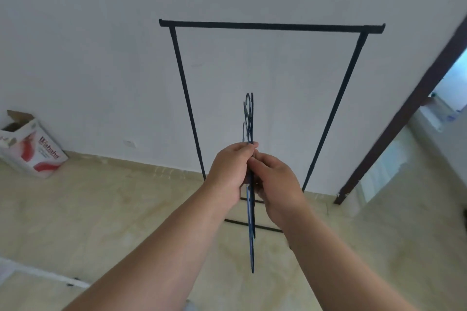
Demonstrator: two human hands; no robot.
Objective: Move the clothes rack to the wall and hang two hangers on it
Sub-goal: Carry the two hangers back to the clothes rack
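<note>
A black metal clothes rack [271, 26] stands against the white wall, its top bar bare. In front of it I hold a bunch of thin dark blue hangers [249, 113] edge-on, hooks pointing up and bodies hanging below my hands. My left hand [231, 171] is closed around them just under the hooks. My right hand [276, 182] pinches the same bunch from the right side, touching the left hand. The hangers are well below the top bar and apart from it.
An open white and red cardboard box [30, 144] sits on the floor by the wall at the left. A dark door frame [404, 113] leans across the right side, with a doorway behind it. Beige tiled floor [113, 209] lies all around.
</note>
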